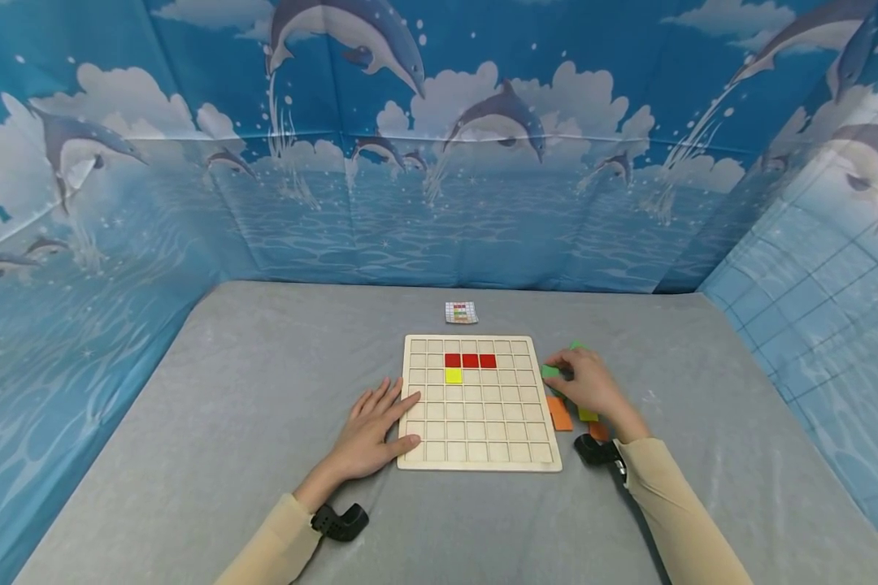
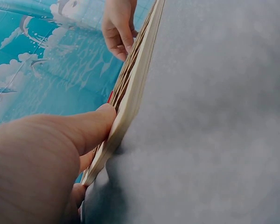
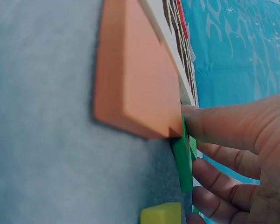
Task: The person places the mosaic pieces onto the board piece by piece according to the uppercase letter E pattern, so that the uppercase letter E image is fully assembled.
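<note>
Four tiles (image 1: 471, 361) sit in the board (image 1: 477, 414), midway between the table's (image 1: 263, 366) side edges; beside it the right hand (image 1: 591, 382) pinches a green tile (image 1: 551, 371); the left hand (image 1: 369, 431) steadies, fingers spread; picking seems underway; next calls for a clean lift.
</note>
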{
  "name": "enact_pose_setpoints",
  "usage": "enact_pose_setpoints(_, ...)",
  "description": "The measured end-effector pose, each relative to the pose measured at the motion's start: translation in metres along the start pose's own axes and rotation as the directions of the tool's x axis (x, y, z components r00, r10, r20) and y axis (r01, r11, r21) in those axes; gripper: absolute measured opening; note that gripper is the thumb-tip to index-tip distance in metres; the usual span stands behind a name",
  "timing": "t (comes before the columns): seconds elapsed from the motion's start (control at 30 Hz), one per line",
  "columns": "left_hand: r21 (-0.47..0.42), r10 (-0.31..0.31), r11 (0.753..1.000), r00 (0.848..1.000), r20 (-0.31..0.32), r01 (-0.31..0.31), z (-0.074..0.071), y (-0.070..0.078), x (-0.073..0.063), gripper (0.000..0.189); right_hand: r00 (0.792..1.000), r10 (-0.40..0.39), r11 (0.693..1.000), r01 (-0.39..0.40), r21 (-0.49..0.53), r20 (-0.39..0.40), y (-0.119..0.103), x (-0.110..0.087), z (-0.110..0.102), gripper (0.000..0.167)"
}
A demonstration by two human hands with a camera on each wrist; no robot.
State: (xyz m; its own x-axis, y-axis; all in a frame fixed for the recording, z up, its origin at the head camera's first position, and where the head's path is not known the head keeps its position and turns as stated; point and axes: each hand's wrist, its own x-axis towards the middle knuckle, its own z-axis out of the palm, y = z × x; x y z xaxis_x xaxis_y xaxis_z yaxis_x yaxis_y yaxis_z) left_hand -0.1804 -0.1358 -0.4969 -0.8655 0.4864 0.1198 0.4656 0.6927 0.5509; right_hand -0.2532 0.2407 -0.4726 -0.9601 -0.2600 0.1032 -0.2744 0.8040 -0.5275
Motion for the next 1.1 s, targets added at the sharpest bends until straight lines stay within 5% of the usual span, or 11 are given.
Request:
enact_pose_setpoints(0.73,0.004,-0.010,1.000,1.000,0.003,0.010,0.000,0.000,0.001,0.064,0.995,0.089,0.989,-0.084,0.120,-0.040,-0.002,-0.002,0.001,0.016)
enact_pose_setpoints(1.1,-0.002,-0.011,1.000,1.000,0.002,0.011,-0.001,0.000,0.000,0.063,0.980,0.161,0.952,-0.123,0.279,-0.115,-0.017,-0.003,0.004,0.018)
